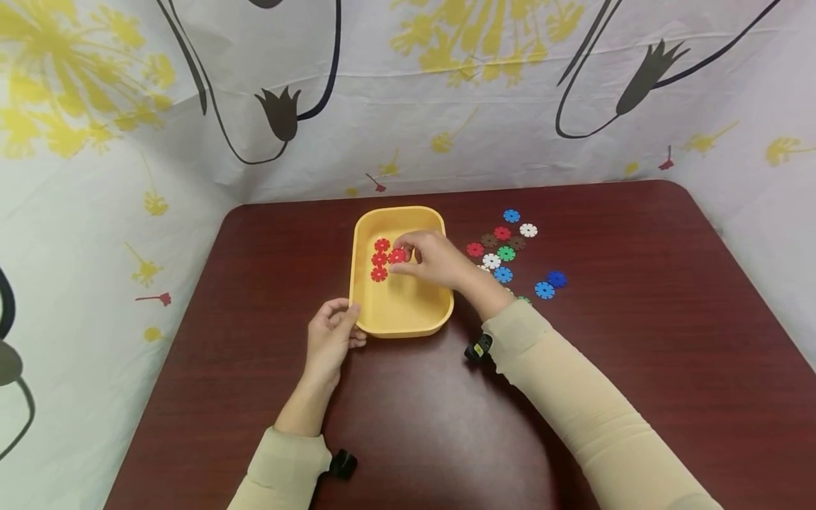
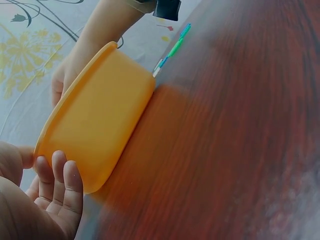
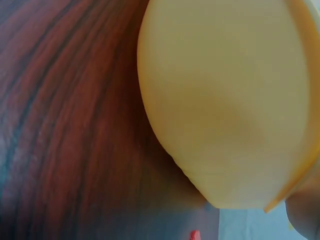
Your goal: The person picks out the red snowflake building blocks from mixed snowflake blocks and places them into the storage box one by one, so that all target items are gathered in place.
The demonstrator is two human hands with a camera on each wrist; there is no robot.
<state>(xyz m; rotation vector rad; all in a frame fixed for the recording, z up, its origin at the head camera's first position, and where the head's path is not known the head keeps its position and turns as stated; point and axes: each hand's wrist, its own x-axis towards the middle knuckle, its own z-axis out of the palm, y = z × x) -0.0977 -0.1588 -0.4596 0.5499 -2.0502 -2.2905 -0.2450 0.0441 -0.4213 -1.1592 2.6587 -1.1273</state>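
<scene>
A yellow plastic tray [image 1: 401, 312] stands on the table, with several red notched discs [image 1: 379, 259] laid in a column inside it. My right hand [image 1: 436, 258] reaches over the tray's right side and pinches another red notched disc [image 1: 397, 256] between thumb and fingers, just right of that column. At the near left corner, my left hand [image 1: 329, 340] grips the tray's rim, thumb at the edge. In the left wrist view the fingers [image 2: 59, 175] lie against the tray's outer wall [image 2: 100, 110]. The right wrist view shows mostly the tray's outer wall [image 3: 220, 100], hiding the pinched disc.
Right of the tray, several loose notched discs lie scattered, among them a green disc [image 1: 506, 253], a white disc [image 1: 528, 230] and a dark blue disc [image 1: 557, 279]. The dark red-brown table [image 1: 637, 319] backs onto a patterned cloth [image 1: 446, 134].
</scene>
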